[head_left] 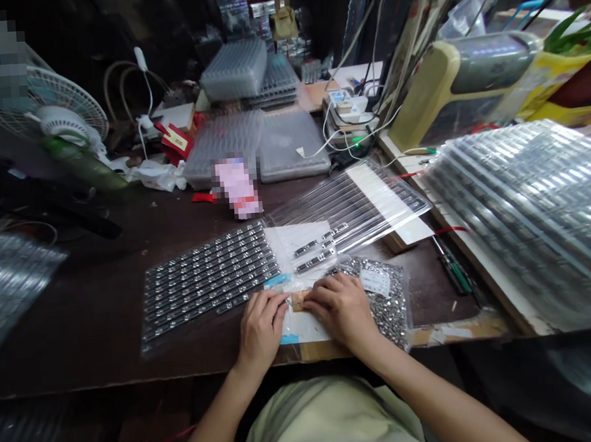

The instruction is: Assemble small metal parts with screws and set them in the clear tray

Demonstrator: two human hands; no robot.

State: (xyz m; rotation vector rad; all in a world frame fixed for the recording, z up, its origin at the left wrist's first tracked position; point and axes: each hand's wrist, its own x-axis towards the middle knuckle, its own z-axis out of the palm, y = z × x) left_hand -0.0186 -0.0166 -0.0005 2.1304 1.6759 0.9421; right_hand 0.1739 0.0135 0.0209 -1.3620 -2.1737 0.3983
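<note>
My left hand (262, 324) is at the left end of a small tan block (299, 302), its fingertips closed together. From the right, my right hand (345, 305) touches the block's other end with bent, closed fingers. Whatever tiny piece either hand pinches is hidden by the fingers. Under the block lies a white sheet (309, 328) with blue tape at its edges. A clear bag of small metal parts (394, 312) rests beside my right hand. Left of my hands is a tray filled with rows of dark connectors (204, 280). Several loose connectors (315, 261) lie just beyond my hands.
A clear ribbed plastic tray (319, 203) extends behind the loose connectors. Stacked trays (521, 227) fill the right side, near a green-handled screwdriver (456, 274). Further back are a pink phone-shaped object (237, 188), closed plastic boxes (293, 144), cables and a fan (59, 115).
</note>
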